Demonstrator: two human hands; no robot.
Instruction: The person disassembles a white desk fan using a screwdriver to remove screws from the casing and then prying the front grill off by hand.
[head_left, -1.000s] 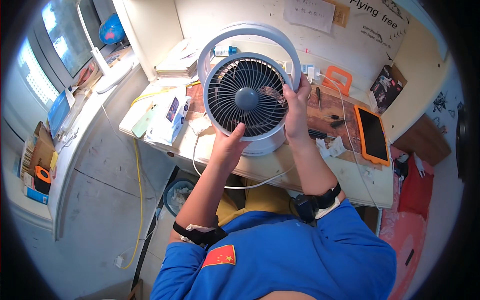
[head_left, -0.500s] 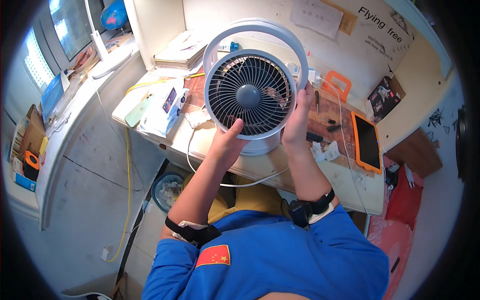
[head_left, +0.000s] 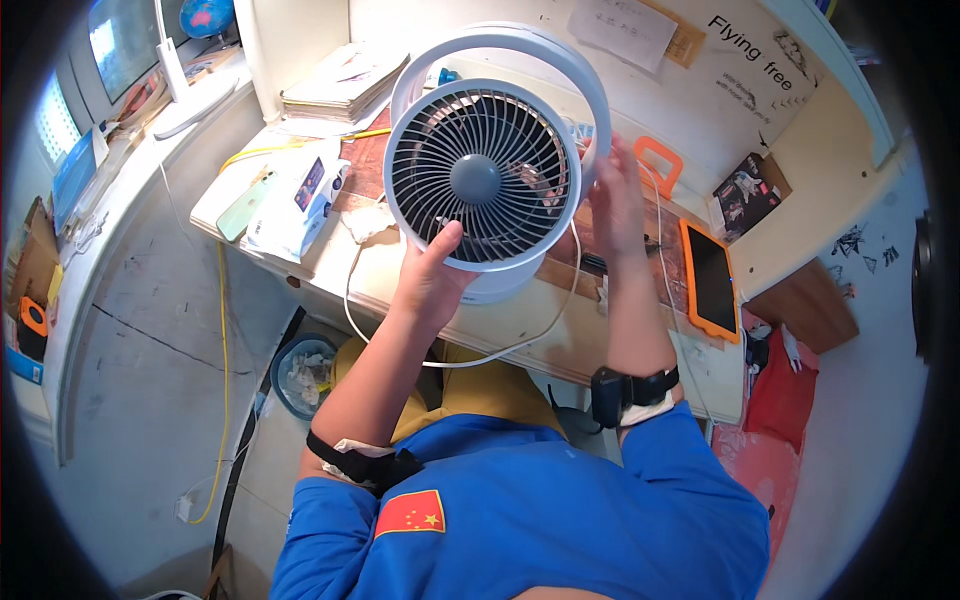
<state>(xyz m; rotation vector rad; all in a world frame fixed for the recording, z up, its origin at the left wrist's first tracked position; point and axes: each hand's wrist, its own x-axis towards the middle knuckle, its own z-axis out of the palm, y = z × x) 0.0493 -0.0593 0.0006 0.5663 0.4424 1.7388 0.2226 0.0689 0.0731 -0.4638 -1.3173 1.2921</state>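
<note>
"Where does the fan (head_left: pixel 475 178) lie from each hand?"

"Up and to the right of the left hand (head_left: pixel 435 275), close against it; to the left of the right hand (head_left: pixel 615 205), just beside it; the left is plainly the nearer, since it grips the lower rim, thumb over the front grille, the other fingers hidden."

"And the right?"

"Half curled and blurred, next to where the handle (head_left: pixel 597 110) meets the rim; I cannot tell whether it touches."

"Which way does the long axis run?"

"From the base (head_left: pixel 497 287), just right of the left hand, away past both hands to the top of the arched handle; the grille faces up toward the person; whether the base bears on the table (head_left: pixel 372 277) I cannot tell."

"Edges and room?"

"The table's front edge runs close on the near side of the left hand, and the white cord (head_left: pixel 480 362) loops over it; left of that hand sit a white package (head_left: pixel 300 205) and, farther out, a green phone (head_left: pixel 245 208); right of the right hand the gap is narrow, then an orange-framed tablet (head_left: pixel 711 280); beyond that hand stands an orange frame (head_left: pixel 658 165); the freest room is above the table."
</note>
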